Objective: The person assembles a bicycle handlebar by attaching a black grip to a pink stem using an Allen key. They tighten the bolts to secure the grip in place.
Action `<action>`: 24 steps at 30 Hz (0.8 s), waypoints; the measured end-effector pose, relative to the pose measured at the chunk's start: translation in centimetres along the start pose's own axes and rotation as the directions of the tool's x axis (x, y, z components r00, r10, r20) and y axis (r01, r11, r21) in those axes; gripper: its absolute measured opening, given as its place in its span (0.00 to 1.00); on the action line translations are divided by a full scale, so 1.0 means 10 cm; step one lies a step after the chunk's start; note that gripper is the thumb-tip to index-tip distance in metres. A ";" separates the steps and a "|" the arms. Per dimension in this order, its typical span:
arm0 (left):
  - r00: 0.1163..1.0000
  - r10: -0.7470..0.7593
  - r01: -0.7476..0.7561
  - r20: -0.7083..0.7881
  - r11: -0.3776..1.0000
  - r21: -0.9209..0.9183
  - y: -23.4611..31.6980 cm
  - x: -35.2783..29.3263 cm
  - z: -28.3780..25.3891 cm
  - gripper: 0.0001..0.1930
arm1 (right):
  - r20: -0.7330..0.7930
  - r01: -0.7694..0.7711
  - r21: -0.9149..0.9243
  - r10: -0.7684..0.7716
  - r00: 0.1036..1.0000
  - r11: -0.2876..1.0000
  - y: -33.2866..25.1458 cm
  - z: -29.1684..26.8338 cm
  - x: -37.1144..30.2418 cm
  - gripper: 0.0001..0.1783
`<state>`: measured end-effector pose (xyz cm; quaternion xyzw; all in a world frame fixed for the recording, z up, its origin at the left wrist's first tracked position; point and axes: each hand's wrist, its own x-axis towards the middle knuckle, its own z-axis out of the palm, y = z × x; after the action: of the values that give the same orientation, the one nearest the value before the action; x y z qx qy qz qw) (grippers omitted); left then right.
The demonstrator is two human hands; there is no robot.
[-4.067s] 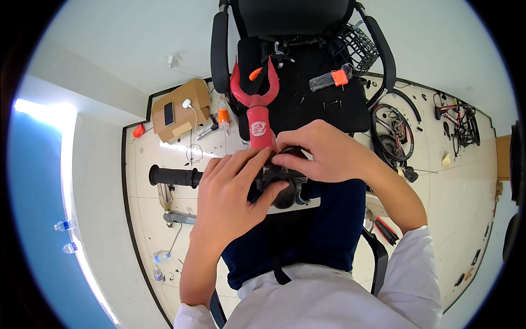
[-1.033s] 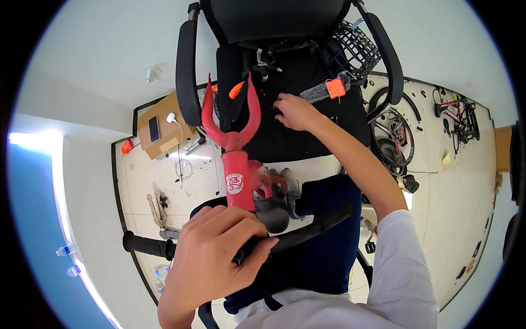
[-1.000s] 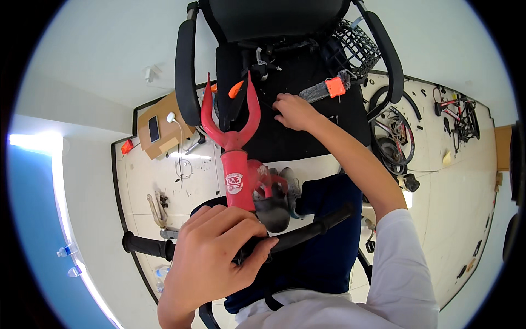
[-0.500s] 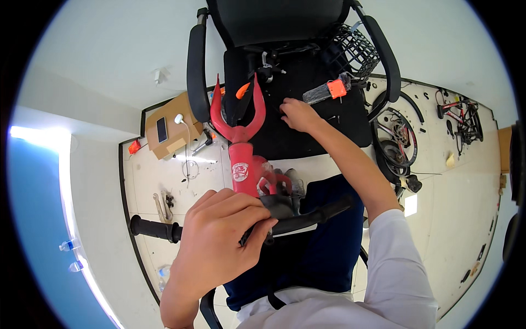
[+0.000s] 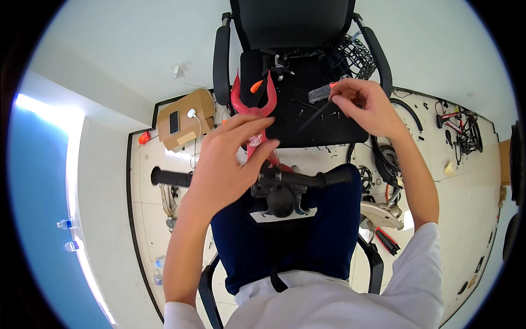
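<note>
My left hand point(image 5: 227, 162) hovers over the red frame, thumb and fingers apart, holding nothing. Under it are the red bike fork point(image 5: 268, 101), its two prongs pointing away from me, and the black handlebar point(image 5: 304, 178) lying across my lap. The stem point(image 5: 268, 189) sits at the bar's middle. At the right, my right hand point(image 5: 367, 107) pinches a thin dark rod point(image 5: 315, 116) above the chair seat. The rod slants down to the left, blurred, so its exact kind is unclear. Behind that hand lies a grey wrapped bar point(image 5: 319, 94) with an orange end, partly hidden.
A black office chair point(image 5: 329, 134) faces me, with an L-shaped hex key point(image 5: 300, 103), small screws and a black basket point(image 5: 359, 57) on its seat. A cardboard box point(image 5: 189, 131) with a phone point(image 5: 174, 122) stands left. Bike parts point(image 5: 463, 126) and a red-black tool point(image 5: 387, 241) lie on the floor.
My left hand has come off the handlebar's middle, moved forward and spread its fingers. My right hand has risen from the seat and moved right, now with the thin dark rod. The view has shifted.
</note>
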<state>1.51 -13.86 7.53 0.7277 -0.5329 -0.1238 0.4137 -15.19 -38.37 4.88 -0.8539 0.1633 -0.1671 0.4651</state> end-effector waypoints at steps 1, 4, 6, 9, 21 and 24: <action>0.999 0.043 -0.043 -0.016 0.999 -0.009 0.02 0.02 0.04 0.13 | 0.010 0.083 -0.020 -0.082 0.997 0.996 -0.23 -0.01 -0.11 0.06; 0.991 0.075 -0.068 0.114 0.996 -0.065 0.13 0.02 0.09 0.12 | 0.014 0.196 -0.074 -0.196 0.981 0.978 -0.65 0.00 -0.28 0.05; 0.982 0.097 -0.084 0.163 0.993 -0.087 0.23 -0.02 0.10 0.10 | -0.021 0.211 -0.115 -0.215 0.976 0.971 -0.82 0.04 -0.36 0.05; 0.987 0.045 -0.004 0.154 0.965 -0.262 0.24 -0.12 0.09 0.09 | -0.060 0.151 -0.066 -0.155 0.986 0.986 -0.97 0.16 -0.41 0.05; 0.964 0.267 -0.258 0.000 0.933 0.250 -0.03 -0.38 0.06 0.20 | -0.221 0.106 0.385 -0.020 0.975 0.917 -0.63 0.84 -0.56 0.08; 0.982 0.055 -0.117 0.181 0.929 0.350 -0.02 -0.52 0.07 0.29 | -0.193 0.081 0.437 0.005 0.981 0.896 -0.59 0.83 -0.57 0.09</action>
<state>-0.90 -9.58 5.54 0.7537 -0.6110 -0.0669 0.2326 -15.92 -26.74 4.84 -0.7091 0.1477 -0.2893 0.6259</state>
